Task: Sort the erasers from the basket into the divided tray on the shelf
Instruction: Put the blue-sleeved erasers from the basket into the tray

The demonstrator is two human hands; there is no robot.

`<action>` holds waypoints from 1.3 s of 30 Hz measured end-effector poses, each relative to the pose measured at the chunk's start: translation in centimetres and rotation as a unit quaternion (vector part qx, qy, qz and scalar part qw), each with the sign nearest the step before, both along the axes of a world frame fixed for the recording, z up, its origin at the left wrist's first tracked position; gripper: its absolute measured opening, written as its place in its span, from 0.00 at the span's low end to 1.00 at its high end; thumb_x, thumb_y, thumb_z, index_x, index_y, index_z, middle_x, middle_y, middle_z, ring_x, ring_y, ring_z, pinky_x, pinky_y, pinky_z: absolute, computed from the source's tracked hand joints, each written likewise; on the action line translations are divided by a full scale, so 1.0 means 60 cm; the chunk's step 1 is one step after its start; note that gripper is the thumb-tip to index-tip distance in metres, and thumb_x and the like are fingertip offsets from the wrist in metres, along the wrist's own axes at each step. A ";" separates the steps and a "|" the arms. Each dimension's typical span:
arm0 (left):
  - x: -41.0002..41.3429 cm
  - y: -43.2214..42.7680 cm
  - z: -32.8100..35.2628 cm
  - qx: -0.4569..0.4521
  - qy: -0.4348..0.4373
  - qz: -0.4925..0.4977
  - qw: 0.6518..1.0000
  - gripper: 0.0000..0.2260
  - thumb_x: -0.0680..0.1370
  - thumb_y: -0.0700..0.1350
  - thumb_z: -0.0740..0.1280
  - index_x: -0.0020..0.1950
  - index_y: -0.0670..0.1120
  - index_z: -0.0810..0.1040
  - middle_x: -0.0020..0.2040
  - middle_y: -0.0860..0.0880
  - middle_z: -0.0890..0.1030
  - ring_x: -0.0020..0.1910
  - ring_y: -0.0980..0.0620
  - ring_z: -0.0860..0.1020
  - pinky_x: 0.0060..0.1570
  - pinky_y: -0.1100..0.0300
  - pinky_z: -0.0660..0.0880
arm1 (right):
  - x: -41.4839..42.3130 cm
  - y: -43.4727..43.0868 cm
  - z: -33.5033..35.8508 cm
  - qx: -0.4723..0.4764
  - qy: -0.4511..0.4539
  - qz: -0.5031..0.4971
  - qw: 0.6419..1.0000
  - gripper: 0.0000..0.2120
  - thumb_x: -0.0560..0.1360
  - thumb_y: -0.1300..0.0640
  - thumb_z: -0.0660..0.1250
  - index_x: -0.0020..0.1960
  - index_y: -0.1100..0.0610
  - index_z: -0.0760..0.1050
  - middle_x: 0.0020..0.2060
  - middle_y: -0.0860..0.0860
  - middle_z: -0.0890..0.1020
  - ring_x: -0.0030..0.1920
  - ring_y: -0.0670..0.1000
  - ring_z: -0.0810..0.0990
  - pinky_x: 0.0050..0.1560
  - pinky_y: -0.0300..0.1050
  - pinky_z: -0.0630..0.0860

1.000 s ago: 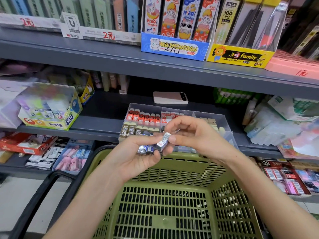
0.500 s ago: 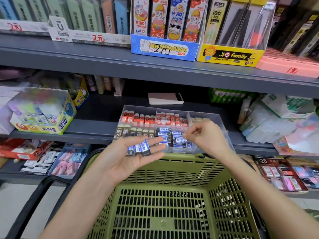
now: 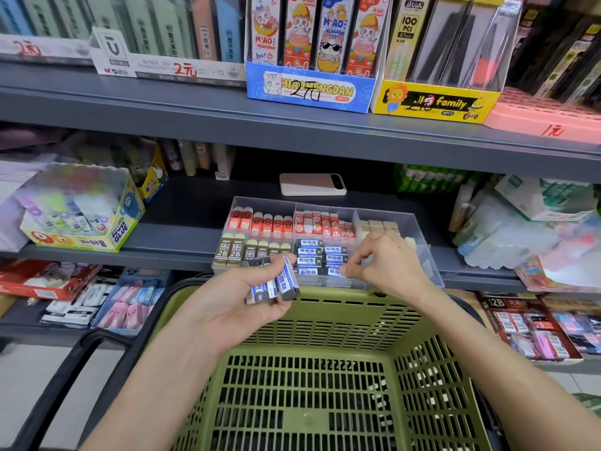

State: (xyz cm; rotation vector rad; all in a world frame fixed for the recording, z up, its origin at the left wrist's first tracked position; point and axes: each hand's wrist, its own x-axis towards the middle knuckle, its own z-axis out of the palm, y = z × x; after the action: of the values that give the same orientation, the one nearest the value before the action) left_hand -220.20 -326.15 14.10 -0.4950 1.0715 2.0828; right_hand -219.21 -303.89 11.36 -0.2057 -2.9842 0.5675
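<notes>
Above the green slatted plastic basket [image 3: 312,323], left hand [image 3: 234,307] grips blue-white sleeved erasers [image 3: 271,286]; right hand [image 3: 390,268], grip unclear, touches clear divided tray [image 3: 428,255] contents.

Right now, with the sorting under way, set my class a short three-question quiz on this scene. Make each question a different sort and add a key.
1. True or false: the left hand holds blue-and-white erasers.
2. The right hand has its fingertips at which part of the tray?
A: back left, red erasers
B: front middle, blue-and-white erasers
C: back right, beige erasers
3. Fill in: on the shelf behind the tray lies a ____.

Key: 1 true; 2 B; 3 phone.
</notes>
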 end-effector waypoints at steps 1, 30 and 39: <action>0.001 0.002 0.000 0.000 0.002 0.000 1.000 0.08 0.63 0.35 0.70 0.39 0.35 0.85 0.36 0.42 0.83 0.31 0.50 0.79 0.40 0.56 0.75 | 0.000 0.000 0.004 0.008 0.006 0.003 1.000 0.03 0.69 0.50 0.74 0.38 0.49 0.83 0.42 0.44 0.79 0.51 0.48 0.70 0.46 0.41 0.63; -0.014 0.012 0.004 -0.013 0.106 -0.062 0.992 0.11 0.78 0.38 0.64 0.59 0.37 0.68 0.49 0.36 0.83 0.47 0.39 0.83 0.35 0.55 0.81 | -0.025 -0.007 0.012 -0.416 0.054 -0.146 0.896 0.11 0.66 0.63 0.76 0.37 0.59 0.73 0.25 0.53 0.79 0.25 0.50 0.75 0.35 0.45 0.74; -0.023 0.008 -0.003 -0.032 0.081 -0.015 0.996 0.02 0.63 0.39 0.73 0.34 0.42 0.81 0.43 0.44 0.78 0.36 0.52 0.68 0.25 0.66 0.68 | -0.017 -0.028 0.003 -0.174 0.067 -0.137 0.973 0.09 0.65 0.51 0.76 0.33 0.53 0.78 0.33 0.44 0.80 0.43 0.48 0.78 0.42 0.44 0.71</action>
State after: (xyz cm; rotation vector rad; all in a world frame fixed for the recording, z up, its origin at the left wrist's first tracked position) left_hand -221.56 -325.65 13.91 -0.3434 1.2344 2.0949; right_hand -220.23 -305.59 11.54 -0.5706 -2.6417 1.0160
